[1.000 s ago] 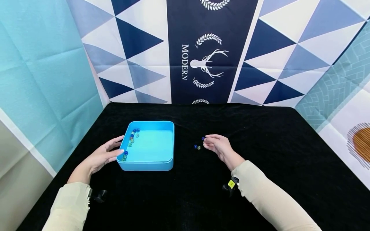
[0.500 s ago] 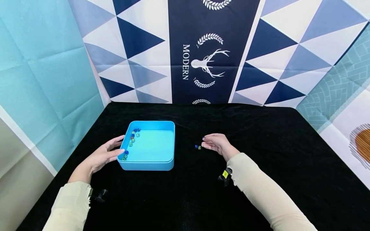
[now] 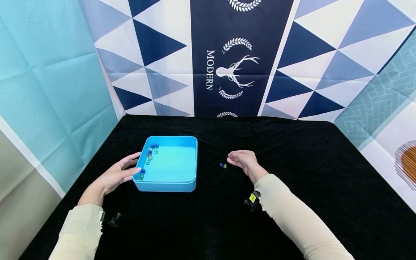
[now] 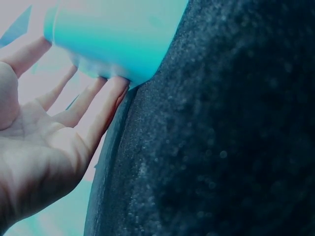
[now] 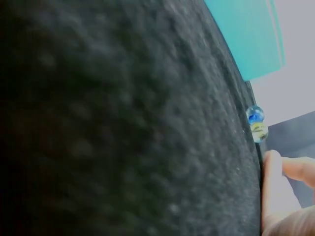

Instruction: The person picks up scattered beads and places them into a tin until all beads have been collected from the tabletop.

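Note:
The left hand [image 3: 113,177] rests against the left side of a light-blue box [image 3: 175,186], thumb tip at the rim. In the left wrist view, its spread, nearly straight fingers [image 4: 101,110] touch the box's outer wall. Several glass marbles [image 3: 150,153] lie along the left side inside the box. Right of the box, the right hand [image 3: 243,160] is low over the black cloth, thumb and fingertips brought together around a blue marble, now hidden behind them. Just left of these fingertips, a blue marble [image 3: 221,165] and a yellow-green marble [image 3: 225,166] lie side by side on the cloth.
Black cloth [image 3: 208,224] covers the table. Patterned fabric [image 3: 162,54] hangs behind its far edge, and a light-blue curtain [image 3: 55,72] hangs at the left. A dark camera mount [image 3: 251,202] hangs below the right wrist, another one [image 3: 112,219] by the left wrist.
The right hand's fingertips have closed over the blue marble that showed beside them, and its forearm has shifted slightly left. The left hand and the box stay in place.

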`<state>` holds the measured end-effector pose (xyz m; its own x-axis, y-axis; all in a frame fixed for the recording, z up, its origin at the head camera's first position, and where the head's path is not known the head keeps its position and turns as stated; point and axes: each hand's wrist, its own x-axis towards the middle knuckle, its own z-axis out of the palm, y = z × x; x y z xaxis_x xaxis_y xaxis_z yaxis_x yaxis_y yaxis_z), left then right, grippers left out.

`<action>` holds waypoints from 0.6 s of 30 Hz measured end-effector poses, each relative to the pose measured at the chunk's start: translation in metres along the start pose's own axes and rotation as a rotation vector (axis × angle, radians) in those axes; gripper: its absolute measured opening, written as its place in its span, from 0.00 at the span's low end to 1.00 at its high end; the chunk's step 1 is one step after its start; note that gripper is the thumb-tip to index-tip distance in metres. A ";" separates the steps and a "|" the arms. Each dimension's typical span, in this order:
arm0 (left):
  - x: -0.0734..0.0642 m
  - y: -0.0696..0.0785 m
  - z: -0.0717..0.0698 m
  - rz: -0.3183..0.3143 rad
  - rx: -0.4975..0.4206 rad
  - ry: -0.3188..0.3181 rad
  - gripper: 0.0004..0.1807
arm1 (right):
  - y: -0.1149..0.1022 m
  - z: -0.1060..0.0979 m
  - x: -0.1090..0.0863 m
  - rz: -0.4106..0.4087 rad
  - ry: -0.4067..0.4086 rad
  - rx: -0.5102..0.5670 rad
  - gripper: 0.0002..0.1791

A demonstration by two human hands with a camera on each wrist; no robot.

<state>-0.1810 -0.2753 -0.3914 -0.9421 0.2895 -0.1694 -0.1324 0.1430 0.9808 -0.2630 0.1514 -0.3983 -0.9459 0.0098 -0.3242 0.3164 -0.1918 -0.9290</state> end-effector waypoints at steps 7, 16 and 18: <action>0.001 -0.001 0.002 -0.025 0.012 0.022 0.41 | 0.005 0.000 -0.005 -0.102 -0.018 0.200 0.18; 0.002 0.000 0.001 -0.034 0.016 0.015 0.42 | 0.003 0.018 -0.013 -0.222 -0.080 0.212 0.20; 0.002 0.000 0.000 -0.029 0.015 0.012 0.43 | 0.002 0.024 -0.014 -0.246 -0.093 0.206 0.19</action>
<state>-0.1827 -0.2746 -0.3922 -0.9417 0.2732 -0.1963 -0.1552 0.1650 0.9740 -0.2507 0.1273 -0.3917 -0.9976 -0.0072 -0.0683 0.0657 -0.3892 -0.9188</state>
